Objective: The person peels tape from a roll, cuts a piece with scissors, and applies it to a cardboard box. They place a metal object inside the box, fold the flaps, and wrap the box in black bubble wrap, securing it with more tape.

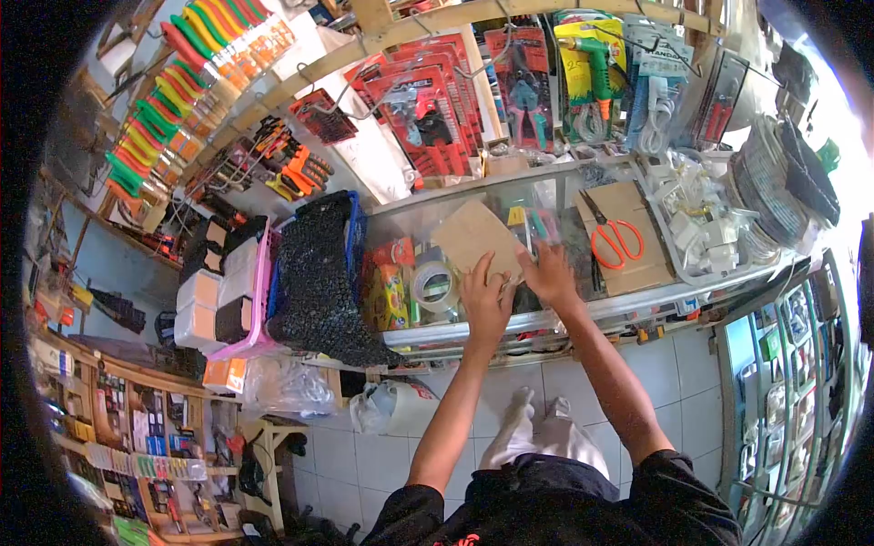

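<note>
A flat piece of brown cardboard [473, 235] lies on the glass counter in front of me. My left hand [487, 296] rests on its lower edge with the fingers bent and apart. My right hand [549, 275] is at the cardboard's right corner, fingers spread over it and the glass. Left of my left hand is a roll of clear tape [433, 286]. To the right, scissors with orange handles [617, 244] lie on a larger cardboard sheet [637, 214].
A pink basket [264, 309] with boxes and a blue basket [356, 218] under black netting stand at the left. A tray [669, 246] of white fittings is at the right. Packaged tools [428, 118] hang above the counter's far edge. A glass cabinet [774, 382] stands lower right.
</note>
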Available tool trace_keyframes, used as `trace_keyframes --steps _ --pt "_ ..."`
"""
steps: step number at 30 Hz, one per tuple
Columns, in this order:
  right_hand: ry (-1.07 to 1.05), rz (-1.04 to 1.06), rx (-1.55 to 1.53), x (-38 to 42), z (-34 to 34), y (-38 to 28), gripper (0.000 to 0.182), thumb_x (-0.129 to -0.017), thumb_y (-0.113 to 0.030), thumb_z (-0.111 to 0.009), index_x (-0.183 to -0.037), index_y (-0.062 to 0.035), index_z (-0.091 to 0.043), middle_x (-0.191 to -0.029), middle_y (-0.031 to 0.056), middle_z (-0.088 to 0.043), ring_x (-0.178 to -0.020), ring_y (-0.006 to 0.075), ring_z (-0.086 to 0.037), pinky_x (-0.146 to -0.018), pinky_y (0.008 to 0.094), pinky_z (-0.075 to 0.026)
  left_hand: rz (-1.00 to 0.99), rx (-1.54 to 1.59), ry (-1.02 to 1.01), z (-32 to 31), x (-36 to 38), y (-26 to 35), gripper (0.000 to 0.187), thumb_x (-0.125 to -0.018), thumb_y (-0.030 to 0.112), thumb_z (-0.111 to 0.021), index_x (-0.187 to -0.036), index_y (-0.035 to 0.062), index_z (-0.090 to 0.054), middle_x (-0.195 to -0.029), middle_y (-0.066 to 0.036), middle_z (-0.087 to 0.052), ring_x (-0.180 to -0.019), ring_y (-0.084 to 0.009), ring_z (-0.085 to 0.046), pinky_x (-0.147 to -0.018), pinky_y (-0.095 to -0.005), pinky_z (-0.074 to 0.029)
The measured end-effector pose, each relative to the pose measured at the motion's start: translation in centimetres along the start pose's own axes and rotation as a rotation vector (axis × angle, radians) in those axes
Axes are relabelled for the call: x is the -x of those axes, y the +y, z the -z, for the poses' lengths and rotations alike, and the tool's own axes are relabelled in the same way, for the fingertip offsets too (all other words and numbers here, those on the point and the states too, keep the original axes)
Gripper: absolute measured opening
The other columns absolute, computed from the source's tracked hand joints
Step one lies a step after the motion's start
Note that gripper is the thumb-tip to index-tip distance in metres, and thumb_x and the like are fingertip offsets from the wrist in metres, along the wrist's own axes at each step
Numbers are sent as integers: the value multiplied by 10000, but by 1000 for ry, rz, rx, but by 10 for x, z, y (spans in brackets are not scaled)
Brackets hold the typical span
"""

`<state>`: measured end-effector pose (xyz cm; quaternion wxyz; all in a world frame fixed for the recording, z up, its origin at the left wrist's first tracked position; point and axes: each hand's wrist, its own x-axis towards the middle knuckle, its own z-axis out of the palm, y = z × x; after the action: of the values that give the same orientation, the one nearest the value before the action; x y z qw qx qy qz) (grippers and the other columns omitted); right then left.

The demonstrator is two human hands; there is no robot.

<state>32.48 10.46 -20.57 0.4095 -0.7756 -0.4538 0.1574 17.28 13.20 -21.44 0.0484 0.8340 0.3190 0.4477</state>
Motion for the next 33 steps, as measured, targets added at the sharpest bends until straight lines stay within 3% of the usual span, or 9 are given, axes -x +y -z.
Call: trace_keyframes --steps 4,13,16,19,22,25,28,31,33 --pt "-134 -35 114 -3 -3 0 545 -996 -542 -550 -1263 -83 -675 -1301 257 -620 -1280 483 -524 -1028 663 -394 18 11 -11 -3 1 -2 177 -846 174 -785 -933 53 -690 -1429 -136 -581 -1137 -368 -572 -993 -514 -394" --pt "-109 -90 96 -3 -7 -6 532 -991 -525 -571 -1174 -46 -713 -1309 265 -613 -1262 504 -534 -997 707 -380 94 88 -100 1 4 -2 156 -907 172 -722 -1002 52 -695 -1468 -132 -538 -1258 -409 -516 -1132 -605 -314" --pt "4 -55 78 4 -11 -6 512 -986 -491 -595 -1158 -21 -703 -1260 278 -633 -1230 510 -547 -973 710 -388 46 53 -79 -2 4 -4 152 -941 198 -696 -989 55 -679 -1443 -139 -551 -1229 -386 -523 -1082 -558 -324" --pt "90 49 15 -4 -27 10 482 -981 -460 -616 -1114 -5 -700 -1220 293 -638 -1195 521 -552 -963 685 -407 44 55 -107 4 3 -2 186 -980 227 -639 -1034 52 -670 -1453 -144 -536 -1239 -401 -512 -1114 -591 -293" --pt "-88 -73 72 -2 -12 0 533 -961 -506 -606 -1147 -22 -725 -1319 266 -558 -1224 497 -538 -1018 687 -375 95 103 -136 1 4 -4 205 -996 242 -617 -1049 51 -670 -1453 -154 -527 -1247 -412 -503 -1136 -612 -274" --pt "-192 71 -12 0 -6 8 495 -961 -476 -633 -1171 -35 -714 -1312 265 -566 -1223 511 -542 -1015 679 -390 63 64 -113 1 5 -4 225 -991 259 -628 -1056 48 -670 -1437 -163 -534 -1255 -423 -496 -1108 -608 -306" --pt "-71 -26 43 10 -6 3 483 -966 -480 -637 -1176 -51 -705 -1311 256 -571 -1241 511 -534 -1005 668 -412 69 94 -113 6 4 -3 221 -980 254 -655 -1054 47 -673 -1425 -170 -539 -1269 -433 -494 -1079 -587 -345" --pt "-97 -11 72 8 -2 3 505 -971 -465 -633 -1150 5 -676 -1269 267 -596 -1188 469 -567 -969 555 -465 86 120 -127 7 1 -4 211 -953 209 -680 -1083 44 -668 -1437 -187 -519 -1300 -433 -481 -1121 -606 -314" --pt "-142 -25 84 4 -3 10 516 -967 -490 -634 -1179 -23 -690 -1302 253 -577 -1242 460 -546 -1000 593 -445 94 138 -119 6 5 -5 219 -946 207 -687 -1088 41 -670 -1434 -188 -521 -1290 -441 -486 -1115 -605 -326"
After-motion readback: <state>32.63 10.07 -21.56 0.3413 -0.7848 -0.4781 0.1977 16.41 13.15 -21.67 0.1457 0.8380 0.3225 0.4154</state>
